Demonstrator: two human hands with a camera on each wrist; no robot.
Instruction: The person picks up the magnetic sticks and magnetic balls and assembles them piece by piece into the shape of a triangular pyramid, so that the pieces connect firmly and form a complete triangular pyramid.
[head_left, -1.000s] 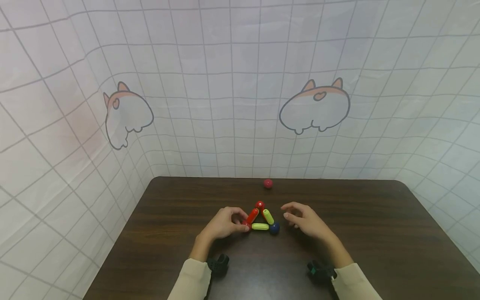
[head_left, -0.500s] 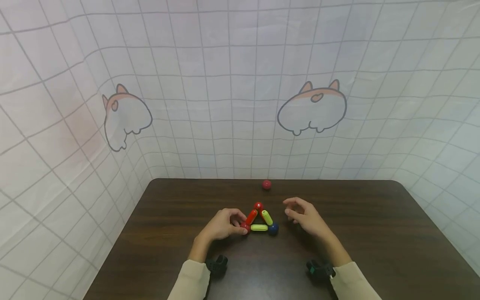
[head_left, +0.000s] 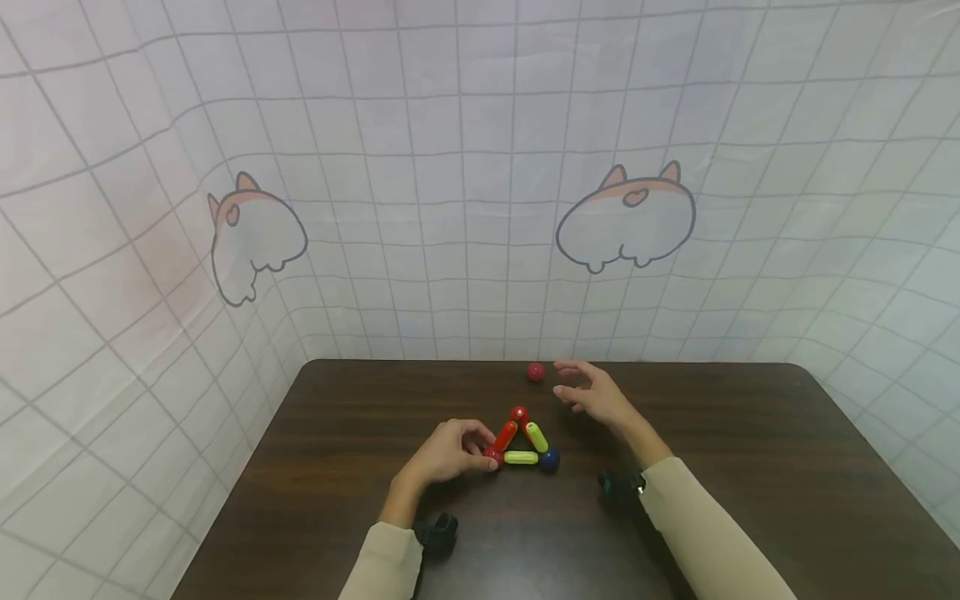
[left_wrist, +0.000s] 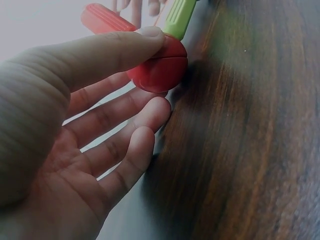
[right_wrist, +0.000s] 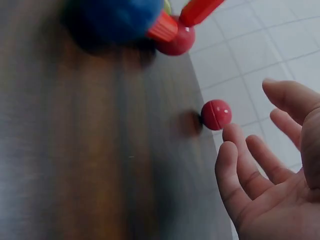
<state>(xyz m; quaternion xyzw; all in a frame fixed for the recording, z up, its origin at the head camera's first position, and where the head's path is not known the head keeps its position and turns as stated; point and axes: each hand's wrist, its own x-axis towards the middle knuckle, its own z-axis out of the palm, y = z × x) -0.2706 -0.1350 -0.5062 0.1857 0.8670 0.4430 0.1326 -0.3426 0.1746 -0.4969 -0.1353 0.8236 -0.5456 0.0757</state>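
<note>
My left hand [head_left: 444,454] pinches a red ball [left_wrist: 161,70] at the near left corner of a small build of magnetic-looking rods and balls. From that ball a red rod [head_left: 506,436] and a yellow-green rod [head_left: 521,457] run off. A dark blue ball [head_left: 549,459] forms the near right corner, with another yellow-green rod [head_left: 537,437] beside it. One more red ball [head_left: 519,414] sits at the far corner. Beyond the build my right hand [head_left: 597,398], fingers spread and holding nothing, is just right of a loose red ball [right_wrist: 216,115], apart from it.
The dark wood table [head_left: 337,500] ends at a far edge close behind the loose ball. A white gridded cloth [head_left: 450,250] with animal drawings hangs behind and at the sides. Both wrists wear black camera bands.
My right hand has moved away from me, from beside the build to near the loose red ball. My left hand keeps its hold on the corner ball.
</note>
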